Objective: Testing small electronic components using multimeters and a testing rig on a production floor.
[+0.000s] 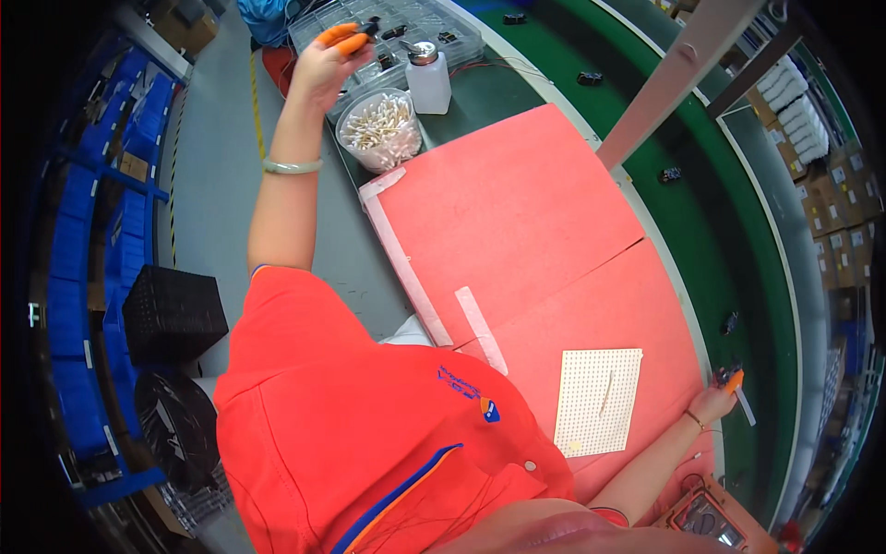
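My left hand, with orange finger covers on its fingertips, is stretched out at the far left. It pinches a small black part above a clear plastic tray, where several similar dark parts lie. My right hand also wears orange finger covers and reaches to the edge of the green conveyor belt. Its fingers are closed around a small dark component, partly hidden by them. A pale strip shows beside those fingertips.
A tub of cotton swabs and a white pump bottle stand beyond the pink mat. A cream perforated board lies on the mat; an orange-cased meter is at near right. A slanted post rises by the belt, which carries several small dark parts.
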`<act>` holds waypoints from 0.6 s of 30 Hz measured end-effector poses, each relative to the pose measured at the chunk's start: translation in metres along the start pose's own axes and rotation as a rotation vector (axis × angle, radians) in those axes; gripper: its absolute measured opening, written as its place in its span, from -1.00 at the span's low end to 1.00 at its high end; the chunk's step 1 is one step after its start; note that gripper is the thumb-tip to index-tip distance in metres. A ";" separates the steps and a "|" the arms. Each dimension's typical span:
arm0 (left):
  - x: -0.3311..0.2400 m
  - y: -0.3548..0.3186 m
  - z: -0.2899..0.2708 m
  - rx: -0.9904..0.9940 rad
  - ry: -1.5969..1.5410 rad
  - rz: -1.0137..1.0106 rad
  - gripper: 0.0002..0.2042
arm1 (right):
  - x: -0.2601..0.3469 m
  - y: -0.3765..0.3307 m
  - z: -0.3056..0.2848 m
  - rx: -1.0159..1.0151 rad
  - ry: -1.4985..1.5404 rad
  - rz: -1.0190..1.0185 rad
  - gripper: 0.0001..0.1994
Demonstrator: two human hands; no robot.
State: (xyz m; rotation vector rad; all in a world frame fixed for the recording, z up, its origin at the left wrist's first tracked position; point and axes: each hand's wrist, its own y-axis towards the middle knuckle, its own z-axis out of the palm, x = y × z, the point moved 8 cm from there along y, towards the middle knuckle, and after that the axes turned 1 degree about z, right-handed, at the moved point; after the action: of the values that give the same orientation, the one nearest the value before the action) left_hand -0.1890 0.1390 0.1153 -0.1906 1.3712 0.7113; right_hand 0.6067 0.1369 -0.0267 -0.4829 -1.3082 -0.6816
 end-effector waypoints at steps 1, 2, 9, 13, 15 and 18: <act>-0.001 0.005 -0.020 -0.082 -0.035 -0.007 -0.70 | -0.001 0.001 0.001 0.010 -0.023 -0.007 -0.74; 0.007 0.019 -0.040 -0.087 -0.039 -0.012 -0.70 | -0.002 0.002 0.002 0.023 -0.048 -0.017 -0.74; 0.064 0.086 -0.166 -0.526 0.939 0.055 -0.52 | -0.007 0.006 -0.004 0.024 -0.133 -0.060 -0.74; 0.061 0.085 -0.205 -0.660 0.760 -0.087 -0.51 | -0.014 0.015 0.000 0.072 -0.088 -0.042 -0.74; 0.040 0.081 -0.185 -0.701 0.392 -0.093 -0.57 | -0.017 0.014 -0.005 0.065 -0.057 -0.034 -0.74; -0.002 0.074 -0.085 -0.185 -0.258 -0.106 -0.69 | -0.008 0.006 -0.008 0.085 -0.057 -0.059 -0.72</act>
State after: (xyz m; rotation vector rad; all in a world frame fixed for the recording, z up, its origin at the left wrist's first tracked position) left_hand -0.3011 0.1511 0.1189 -0.3053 1.0429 0.7461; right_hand 0.6162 0.1370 -0.0356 -0.3980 -1.4035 -0.6627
